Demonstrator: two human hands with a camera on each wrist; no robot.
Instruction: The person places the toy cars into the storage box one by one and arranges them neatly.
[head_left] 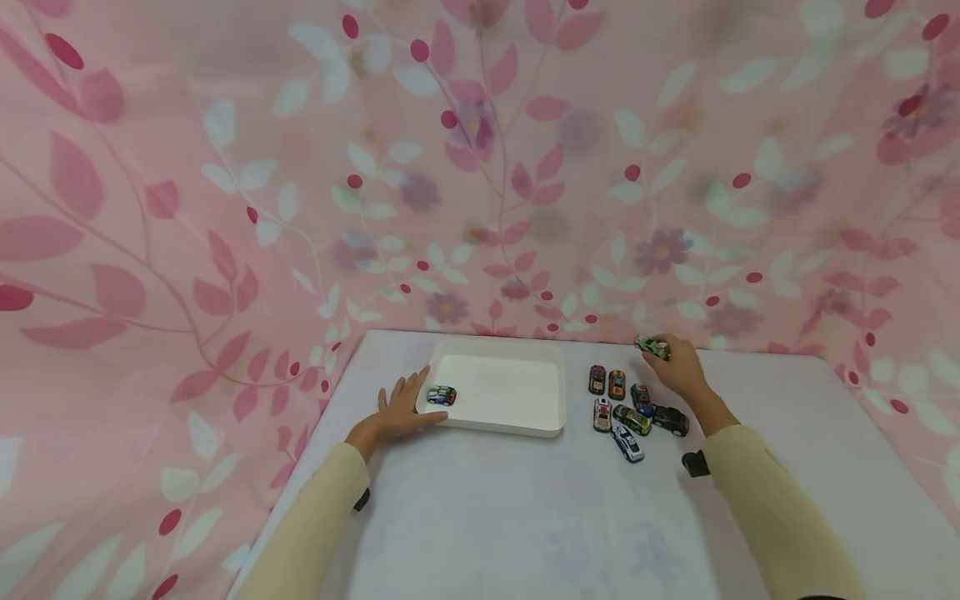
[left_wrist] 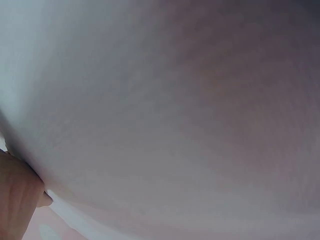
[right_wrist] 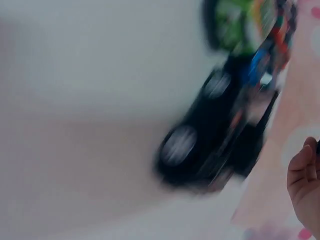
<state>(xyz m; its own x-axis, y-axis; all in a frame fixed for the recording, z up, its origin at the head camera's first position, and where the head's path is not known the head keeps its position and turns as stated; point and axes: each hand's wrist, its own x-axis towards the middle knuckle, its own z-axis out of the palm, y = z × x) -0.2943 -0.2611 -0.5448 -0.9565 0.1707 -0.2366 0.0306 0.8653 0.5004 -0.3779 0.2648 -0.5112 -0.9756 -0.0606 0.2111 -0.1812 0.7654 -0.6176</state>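
Observation:
My right hand (head_left: pixel 678 367) pinches a green and white toy car (head_left: pixel 652 347) near the table's back edge, behind the group of cars. At the right edge of the right wrist view, the curled fingers show, with most of that car out of frame. My left hand (head_left: pixel 405 408) rests with spread fingers at the left end of a white tray (head_left: pixel 498 429), thumb along its front rim. Inside the tray, beside that hand, lies a green and blue toy car (head_left: pixel 441 395). The left wrist view shows mostly blurred white cloth and part of the hand (left_wrist: pixel 20 195).
Right of the tray several toy cars stand close together, among them a black car (head_left: pixel 671 420), a white car (head_left: pixel 627 442) and an orange car (head_left: pixel 617 384). A pink floral cloth (head_left: pixel 510 208) hangs behind the white table (head_left: pixel 510 525).

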